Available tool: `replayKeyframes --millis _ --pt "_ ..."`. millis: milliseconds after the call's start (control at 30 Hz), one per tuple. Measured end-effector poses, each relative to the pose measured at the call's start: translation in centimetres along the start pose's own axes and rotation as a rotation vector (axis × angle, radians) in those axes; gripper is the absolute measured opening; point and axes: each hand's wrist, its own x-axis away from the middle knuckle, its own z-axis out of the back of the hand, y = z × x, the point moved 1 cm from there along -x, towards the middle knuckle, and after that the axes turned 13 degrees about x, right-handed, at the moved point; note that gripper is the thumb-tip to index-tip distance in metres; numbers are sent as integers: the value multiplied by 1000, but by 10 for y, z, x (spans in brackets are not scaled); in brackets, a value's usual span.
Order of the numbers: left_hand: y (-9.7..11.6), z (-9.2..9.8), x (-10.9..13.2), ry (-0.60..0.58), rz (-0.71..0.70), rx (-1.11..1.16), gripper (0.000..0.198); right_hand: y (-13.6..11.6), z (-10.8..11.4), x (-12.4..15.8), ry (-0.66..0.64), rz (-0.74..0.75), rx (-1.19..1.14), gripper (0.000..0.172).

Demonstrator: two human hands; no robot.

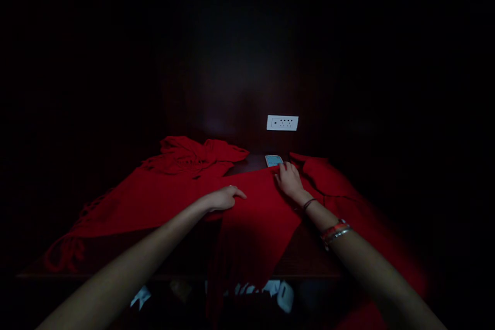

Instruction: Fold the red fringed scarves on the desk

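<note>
A red fringed scarf [255,216] lies across the dark tabletop, and its near end hangs over the front edge. My left hand [224,198] is on the scarf near its middle, one finger stretched out over the cloth and the others curled at a fold, partly hidden. To the right, my right hand [289,179] pinches the scarf's far right edge, close beside a phone [274,160] with a lit screen. Bracelets and a dark band circle my right wrist and forearm.
Bunched red cloth [189,152] lies at the back left, more red cloth [336,183] at the right. A white socket panel [282,122] is on the dark wall behind. Below the table edge [309,274] are a white object [285,296] and pale scraps. Surroundings are very dark.
</note>
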Motion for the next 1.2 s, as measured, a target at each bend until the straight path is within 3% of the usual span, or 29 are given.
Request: replayKeyframes --millis 67,133,233,300,433,533,633,700,767,867,933,1033,1100,1200 --pt "1 3 10 -23 96 211 60 -12 1 16 -32 197 -116 39" --pt "5 2 20 -120 214 418 65 -18 4 30 -108 376 -222 40" --pt "12 -2 27 -278 277 503 69 -20 11 41 -189 527 -262 42" --pt "10 -1 20 -252 239 377 67 -21 15 41 -201 577 -231 43" --pt "-10 5 -16 55 48 -115 49 -28 15 26 -202 670 -155 41" --pt "-29 -1 -38 25 66 -331 50 -30 17 13 -213 766 -122 32" --pt "-38 -5 -46 -32 138 -367 52 -23 36 10 -71 735 -216 21" --pt "-38 -3 -48 -54 134 -380 53 -18 54 17 54 683 -331 20" --pt "-35 3 -50 -54 101 -408 50 -18 68 27 93 699 -408 21" --pt "-31 12 -56 42 24 -446 44 -26 68 42 -29 832 -400 24" --pt "-31 13 -58 95 -10 -444 44 -30 58 47 -119 832 -362 33" --pt "-37 6 -59 52 57 -421 52 -25 37 48 -236 586 -294 52" --pt "-42 1 -61 -9 133 -397 58 -17 24 50 -388 427 -233 63" --pt "-45 0 -66 -51 178 -368 60 -12 13 59 -552 378 -183 67"
